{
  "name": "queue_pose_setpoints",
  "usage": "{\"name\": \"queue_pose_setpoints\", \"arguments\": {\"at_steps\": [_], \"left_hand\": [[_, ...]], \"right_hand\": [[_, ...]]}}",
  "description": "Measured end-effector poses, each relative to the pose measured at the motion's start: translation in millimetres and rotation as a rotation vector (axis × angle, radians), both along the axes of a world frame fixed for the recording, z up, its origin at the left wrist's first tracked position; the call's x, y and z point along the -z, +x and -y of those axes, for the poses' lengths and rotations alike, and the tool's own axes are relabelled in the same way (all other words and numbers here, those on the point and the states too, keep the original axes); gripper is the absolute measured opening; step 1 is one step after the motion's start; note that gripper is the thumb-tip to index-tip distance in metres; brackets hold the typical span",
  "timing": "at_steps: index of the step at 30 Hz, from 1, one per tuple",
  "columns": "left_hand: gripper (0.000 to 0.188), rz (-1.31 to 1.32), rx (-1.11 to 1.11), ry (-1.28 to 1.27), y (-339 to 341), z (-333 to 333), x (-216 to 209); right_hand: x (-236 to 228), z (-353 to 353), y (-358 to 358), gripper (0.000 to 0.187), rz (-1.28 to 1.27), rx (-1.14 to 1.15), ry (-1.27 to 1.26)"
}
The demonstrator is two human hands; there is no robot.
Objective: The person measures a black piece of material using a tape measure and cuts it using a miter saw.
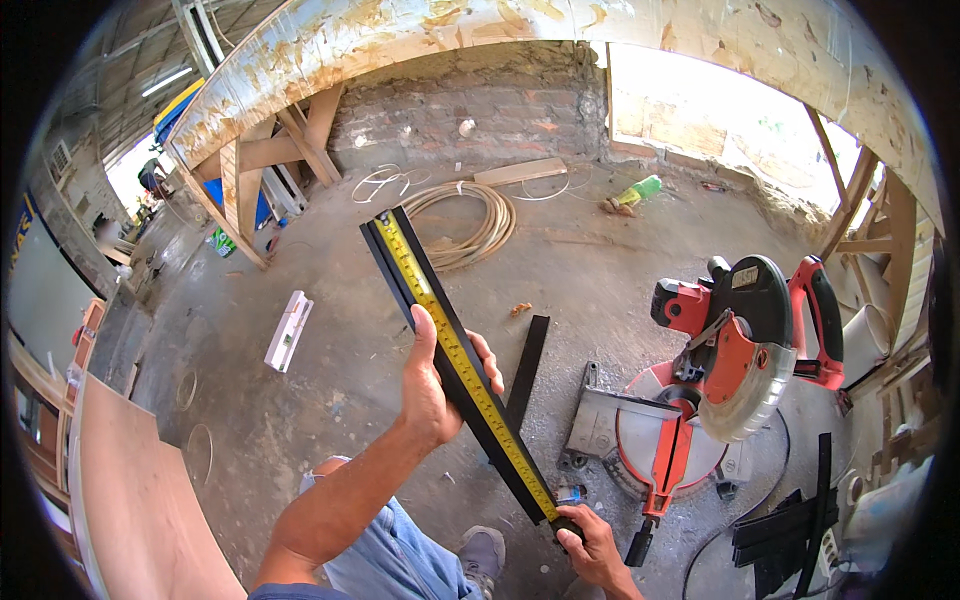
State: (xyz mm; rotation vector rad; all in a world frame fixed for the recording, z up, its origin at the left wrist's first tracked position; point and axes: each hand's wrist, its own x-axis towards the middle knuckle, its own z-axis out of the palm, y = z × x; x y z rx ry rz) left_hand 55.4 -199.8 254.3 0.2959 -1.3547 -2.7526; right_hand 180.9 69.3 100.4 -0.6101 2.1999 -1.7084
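My left hand point(432, 395) is wrapped around a long black channel profile point(482, 430), its thumb over the near side and its fingers around the far edge. The profile is held tilted above the floor. Along its length lies the yellow blade of a tape measure point(450, 345), pulled out straight. At the lower end my right hand point(592, 552) grips the dark tape measure case, mostly hidden by the fingers. Beneath the profile, a shorter black strip point(530, 365) lies on the floor.
A red and black miter saw point(735, 365) stands on the floor at right, with black offcuts point(785, 540) beside its cable. Ahead are a coiled hose point(490, 235), a board point(520, 172) and a green bottle point(640, 190). A white bar point(288, 332) lies left; a wooden structure point(480, 25) spans above.
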Motion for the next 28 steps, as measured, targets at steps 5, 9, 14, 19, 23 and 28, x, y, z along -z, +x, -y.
{"name": "queue_pose_setpoints", "arguments": {"at_steps": [5, 9, 14, 19, 23, 28], "left_hand": [[0.076, -0.004, 0.064, 0.008, -1.5, -0.3, -3.7], [0.072, 0.016, -0.06, 0.008, -12.7, -6.8, -18.1], [0.056, -0.017, -0.116, -0.013, -5.0, 40.2, -38.0], [0.049, -0.083, 0.035, -0.117, 2.7, 76.9, -36.5], [0.049, -0.075, -0.021, -0.086, -0.5, 68.3, -38.9], [0.052, -0.071, 0.033, -0.087, -4.4, 74.7, -37.1]], "right_hand": [[-5.8, 2.4, 2.4, 0.036, 0.023, 0.009, -0.007], [-12.7, -13.5, -1.4, 0.037, -0.047, 0.089, -0.003], [-21.7, -40.0, 1.7, 0.039, -0.156, 0.184, 0.177], [-34.7, -56.5, 2.0, 0.044, -0.23, 0.268, 0.222], [-42.4, -59.8, 3.7, 0.046, -0.265, 0.309, 0.261], [-38.4, -56.1, 6.5, 0.047, -0.254, 0.31, 0.269]]}}
